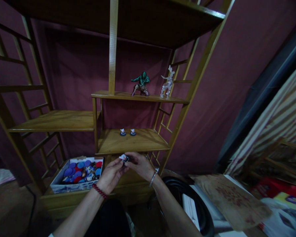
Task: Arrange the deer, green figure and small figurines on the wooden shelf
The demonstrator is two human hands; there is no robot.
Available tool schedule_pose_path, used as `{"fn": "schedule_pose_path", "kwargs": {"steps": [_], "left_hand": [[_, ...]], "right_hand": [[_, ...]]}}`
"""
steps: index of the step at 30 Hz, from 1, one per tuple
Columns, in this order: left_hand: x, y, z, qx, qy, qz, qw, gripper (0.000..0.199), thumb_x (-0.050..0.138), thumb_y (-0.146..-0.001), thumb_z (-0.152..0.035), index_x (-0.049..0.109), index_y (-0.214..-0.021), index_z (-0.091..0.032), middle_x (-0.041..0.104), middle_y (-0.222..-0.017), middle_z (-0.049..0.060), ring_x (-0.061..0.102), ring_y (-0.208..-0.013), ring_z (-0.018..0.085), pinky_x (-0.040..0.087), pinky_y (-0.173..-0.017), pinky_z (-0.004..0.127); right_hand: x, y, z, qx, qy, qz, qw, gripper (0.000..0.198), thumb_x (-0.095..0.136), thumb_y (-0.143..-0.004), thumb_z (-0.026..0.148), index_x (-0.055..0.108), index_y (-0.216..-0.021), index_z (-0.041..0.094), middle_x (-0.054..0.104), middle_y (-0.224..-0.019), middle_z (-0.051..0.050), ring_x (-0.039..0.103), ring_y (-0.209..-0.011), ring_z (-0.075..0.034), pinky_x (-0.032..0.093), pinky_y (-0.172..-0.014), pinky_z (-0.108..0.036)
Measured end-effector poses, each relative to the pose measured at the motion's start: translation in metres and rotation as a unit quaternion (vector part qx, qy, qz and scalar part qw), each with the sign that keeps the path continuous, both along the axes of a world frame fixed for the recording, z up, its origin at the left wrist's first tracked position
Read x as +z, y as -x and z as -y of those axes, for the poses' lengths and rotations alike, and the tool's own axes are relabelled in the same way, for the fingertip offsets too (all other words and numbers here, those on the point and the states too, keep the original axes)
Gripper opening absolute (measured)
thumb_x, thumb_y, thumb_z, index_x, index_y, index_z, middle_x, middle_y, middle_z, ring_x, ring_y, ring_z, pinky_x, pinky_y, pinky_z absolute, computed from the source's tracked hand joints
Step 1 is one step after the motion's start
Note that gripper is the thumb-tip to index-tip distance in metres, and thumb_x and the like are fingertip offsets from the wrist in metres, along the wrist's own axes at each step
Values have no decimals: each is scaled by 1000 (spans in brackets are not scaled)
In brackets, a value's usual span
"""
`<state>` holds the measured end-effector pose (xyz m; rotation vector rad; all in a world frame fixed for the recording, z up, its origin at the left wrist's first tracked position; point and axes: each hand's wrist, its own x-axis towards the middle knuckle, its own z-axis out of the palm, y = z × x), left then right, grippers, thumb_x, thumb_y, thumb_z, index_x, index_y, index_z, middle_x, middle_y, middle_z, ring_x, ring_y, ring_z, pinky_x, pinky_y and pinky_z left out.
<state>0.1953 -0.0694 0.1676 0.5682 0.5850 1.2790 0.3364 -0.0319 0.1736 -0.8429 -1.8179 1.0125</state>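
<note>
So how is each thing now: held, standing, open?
Small white and black figurine: held in left hand and right hand
Two small white and dark figurines: upright on brown wooden shelf
Shiny green and bronze human figure: crouching
Clear shiny deer-like figurine: upright
White patterned rectangular box: open, holding blue, purple, red discs
Red beaded bracelet: worn
Silver metal bracelet: worn

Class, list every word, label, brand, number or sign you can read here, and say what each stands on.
No text can be read anywhere.
Yellow packet, lower right: dark blue marking, too blurred to read.
Box of coloured discs: blue patterning on its side, no legible words.
Held figurine: too small to make out any lettering.
</note>
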Motion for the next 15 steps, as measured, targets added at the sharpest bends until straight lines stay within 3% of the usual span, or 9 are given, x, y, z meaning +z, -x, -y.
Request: {"fn": "schedule_pose_path", "kwargs": {"steps": [8,15], "left_hand": [[4,2,-3,-4,-16,-49,999,12,55,-73,-8,63,-82,-9,64,-86,7,59,-80,13,48,-79,28],[0,1,-9,11,9,-84,996,13,57,-71,-7,60,-83,-11,63,-78,5,60,-68,12,51,-67,28]], "right_hand": [[5,0,3,24,29,-26,999,32,63,-67,29,59,-98,20,64,-99,-3,58,-93,-18,44,-86,-34],[-3,-4,-1,63,43,-23,997,34,62,-68,28,58,-101,23,62,-102,-1,57,-96,-17,42,-88,-33]]}}
